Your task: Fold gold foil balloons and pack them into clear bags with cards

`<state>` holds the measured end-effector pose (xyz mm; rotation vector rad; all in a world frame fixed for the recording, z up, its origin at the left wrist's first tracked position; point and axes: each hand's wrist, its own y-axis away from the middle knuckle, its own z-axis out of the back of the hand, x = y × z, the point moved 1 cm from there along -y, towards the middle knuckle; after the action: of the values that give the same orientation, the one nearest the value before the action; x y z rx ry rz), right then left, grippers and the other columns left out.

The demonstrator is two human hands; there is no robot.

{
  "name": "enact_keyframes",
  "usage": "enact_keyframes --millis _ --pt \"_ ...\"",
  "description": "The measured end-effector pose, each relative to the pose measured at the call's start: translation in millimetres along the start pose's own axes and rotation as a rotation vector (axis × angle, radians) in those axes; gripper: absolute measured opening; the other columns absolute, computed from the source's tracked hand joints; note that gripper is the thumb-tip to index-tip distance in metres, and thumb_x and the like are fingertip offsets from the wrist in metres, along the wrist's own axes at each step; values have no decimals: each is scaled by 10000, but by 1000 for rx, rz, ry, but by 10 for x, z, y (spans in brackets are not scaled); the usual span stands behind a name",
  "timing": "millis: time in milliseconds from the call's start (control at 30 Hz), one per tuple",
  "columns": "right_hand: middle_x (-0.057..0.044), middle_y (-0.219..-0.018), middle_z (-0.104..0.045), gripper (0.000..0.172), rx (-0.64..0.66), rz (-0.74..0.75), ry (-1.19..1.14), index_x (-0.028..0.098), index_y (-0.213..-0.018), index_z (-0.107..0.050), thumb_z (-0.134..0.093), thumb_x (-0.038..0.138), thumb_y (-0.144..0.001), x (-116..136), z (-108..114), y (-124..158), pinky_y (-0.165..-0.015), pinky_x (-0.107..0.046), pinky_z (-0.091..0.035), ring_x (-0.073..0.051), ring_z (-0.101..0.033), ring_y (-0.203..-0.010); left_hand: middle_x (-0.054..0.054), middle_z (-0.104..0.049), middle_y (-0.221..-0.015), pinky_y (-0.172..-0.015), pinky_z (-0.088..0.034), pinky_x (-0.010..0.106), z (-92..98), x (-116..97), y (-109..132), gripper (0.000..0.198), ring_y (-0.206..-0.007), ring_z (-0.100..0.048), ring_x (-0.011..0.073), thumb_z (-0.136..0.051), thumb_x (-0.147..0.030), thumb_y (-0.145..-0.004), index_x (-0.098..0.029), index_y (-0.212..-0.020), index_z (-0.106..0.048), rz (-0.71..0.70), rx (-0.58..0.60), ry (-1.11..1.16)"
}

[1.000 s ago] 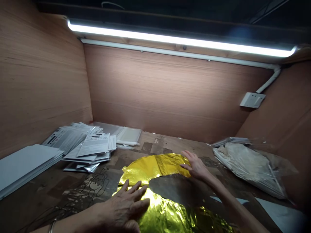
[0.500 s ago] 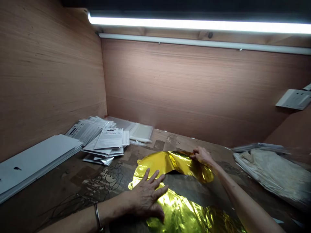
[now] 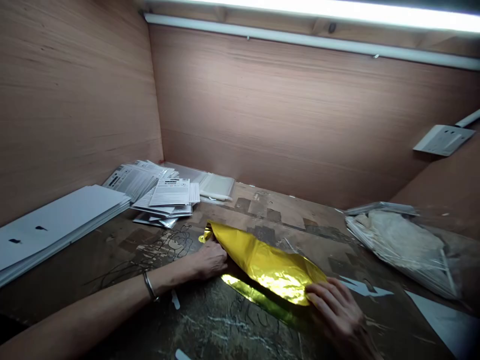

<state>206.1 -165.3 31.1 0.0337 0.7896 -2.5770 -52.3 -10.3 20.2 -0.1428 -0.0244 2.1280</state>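
Note:
A shiny gold foil balloon (image 3: pixel 262 255), flat and folded over, lies across the middle of the worktop. Its upper layer is lifted off the lower one along the near side. My left hand (image 3: pixel 212 259) is closed on the balloon's left end, beside a small tab; its fingertips are partly hidden under the foil. At the right end, my right hand (image 3: pixel 337 307) grips the foil edge, with fingers on top and the thumb out of sight.
White cards (image 3: pixel 63 220) are stacked on the left. Behind them sit printed packets (image 3: pixel 170 195) and clear plastic sleeves (image 3: pixel 217 186). A plastic bag of pale material (image 3: pixel 401 245) lies at right, near a white sheet (image 3: pixel 442 320). Wooden walls (image 3: pixel 281 120) enclose the worktop.
The near part of the foil has been folded up over the far part. My left hand went from lying spread to gripping the left end; my right hand came nearer. The view tilted down.

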Motion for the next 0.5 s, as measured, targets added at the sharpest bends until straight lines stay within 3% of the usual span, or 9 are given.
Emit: enact_keyframes --millis 67,133,233,300,367,400,500 --pt "-39 -807 -637 202 -28 -30 -24 212 -793 -565 -402 119 -720 34 -109 137 -804 -382 -348 -170 -553 -782 71 -561 -636 -578 -380 269 106 -28 148 195 -599 -514 164 -378 -165 -721 -121 -650 -554 44 33 -76" --pt "-33 -811 -639 237 -63 -32 -56 218 -823 -564 -390 105 -707 36 -175 222 -800 -376 -358 -168 -556 -787 58 -541 -592 -500 -362 248 334 -105 299 188 -520 -495 144 -360 -130 -712 -120 -627 -528 96 -32 -120" --pt "-36 -815 -642 253 -83 -14 -71 223 -829 -568 -395 99 -692 17 -197 279 -805 -391 -354 -179 -558 -793 32 -515 -563 -500 -357 239 781 -283 399 259 -486 -471 115 -304 -176 -773 -128 -614 -503 180 -288 -77" --pt "-43 -818 -642 248 -54 9 -55 225 -828 -570 -401 105 -691 15 -175 281 -814 -407 -340 -189 -556 -798 41 -545 -639 -579 -380 249 971 -377 321 324 -579 -503 121 -254 -250 -826 -120 -708 -527 167 -438 -27" --pt "-44 -825 -640 258 -19 67 -28 221 -842 -568 -398 102 -688 46 -125 256 -817 -405 -332 -192 -552 -803 84 -565 -873 -736 -365 299 952 -394 154 369 -833 -503 167 -245 -351 -837 -108 -911 -513 86 -460 -25" --pt "-41 -819 -639 271 -4 94 -19 219 -845 -566 -389 91 -685 77 -88 235 -811 -396 -333 -189 -552 -795 109 -521 -1017 -822 -314 350 862 -368 60 419 -979 -436 208 -253 -409 -824 -103 -1003 -477 51 -428 -51" --pt "-23 -799 -631 288 92 100 -59 220 -826 -563 -362 65 -690 202 52 157 -789 -358 -343 -162 -552 -747 161 -285 -1261 -912 -108 486 391 -190 -150 633 -1177 -155 301 -232 -562 -757 -94 -1166 -354 41 -185 -80"
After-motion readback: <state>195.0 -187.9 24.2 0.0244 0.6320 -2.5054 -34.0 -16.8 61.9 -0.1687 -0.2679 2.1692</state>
